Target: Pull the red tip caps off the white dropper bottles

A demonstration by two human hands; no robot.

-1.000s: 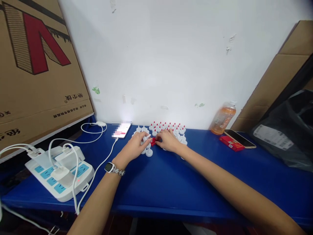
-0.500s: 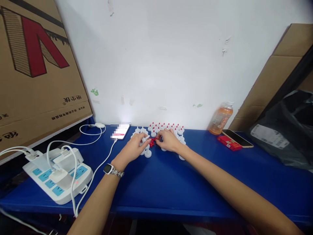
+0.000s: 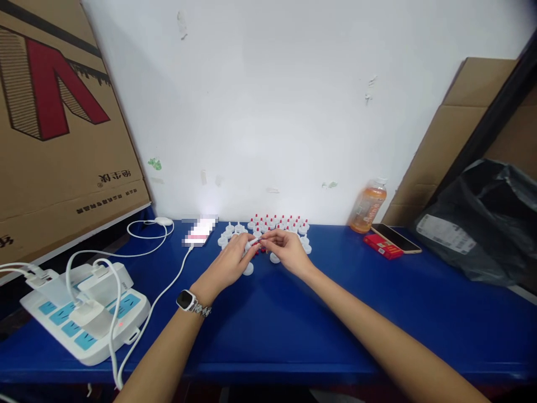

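My left hand (image 3: 230,258) is closed around a white nozzle cap (image 3: 252,243), its thin spout tilted up to the right. At the spout's tip, my right hand (image 3: 289,253) pinches what looks like a small red tip cap, mostly hidden by the fingers. Loose red tip caps (image 3: 263,249) lie on the table under and between the hands. Behind them stand several white nozzle caps with red tips (image 3: 274,221). White nozzle caps without red tips (image 3: 229,228) are grouped by my left hand, and more white caps (image 3: 306,246) sit beside the right one.
A lit phone (image 3: 201,230) on a charging cable lies left on the blue table (image 3: 268,324). Nearer is a white power strip (image 3: 90,316) with plugs and cables. To the right are an orange drink bottle (image 3: 369,206), a red box (image 3: 382,246), another phone (image 3: 396,238) and a dark plastic bag (image 3: 482,224).
My right hand has come away from the red tip caps to the spout tip of the white nozzle cap in my left hand. The camera view has shifted slightly.
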